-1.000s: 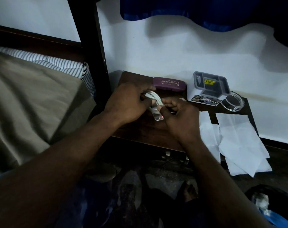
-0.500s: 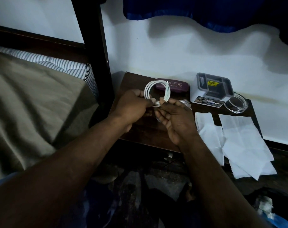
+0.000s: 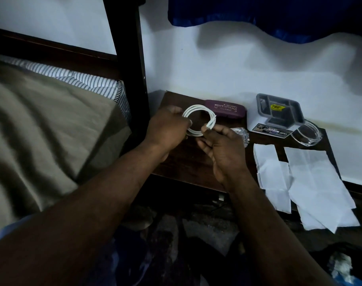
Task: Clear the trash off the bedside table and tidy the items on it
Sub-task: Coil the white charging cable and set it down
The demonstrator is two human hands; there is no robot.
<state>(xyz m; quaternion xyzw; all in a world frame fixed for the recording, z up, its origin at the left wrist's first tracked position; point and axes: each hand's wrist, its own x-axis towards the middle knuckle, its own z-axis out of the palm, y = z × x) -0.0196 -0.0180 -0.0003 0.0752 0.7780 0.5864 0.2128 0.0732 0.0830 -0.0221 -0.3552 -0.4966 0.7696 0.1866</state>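
Both L grip [image 3: 167, 129] & R grip [image 3: 223, 149] hold cable coil [image 3: 196, 107]; wrapper [image 3: 241, 134] half-hidden behind R.

The bedside table [image 3: 182, 162] stands against the wall [image 3: 227, 65], just right of the bed [image 3: 41, 131] and its post [image 3: 132, 69]. Along its back lie, left to right, a glasses case [image 3: 225, 108], a box [image 3: 273, 118] and a dish [image 3: 306, 132], with sheets of paper [image 3: 312, 182] before them, overhanging the front edge. Above the table's left part the left hand [image 3: 167, 129] and right hand [image 3: 223, 149] hold a cable coil [image 3: 198, 120], with a wrapper [image 3: 241, 134] just right of them.
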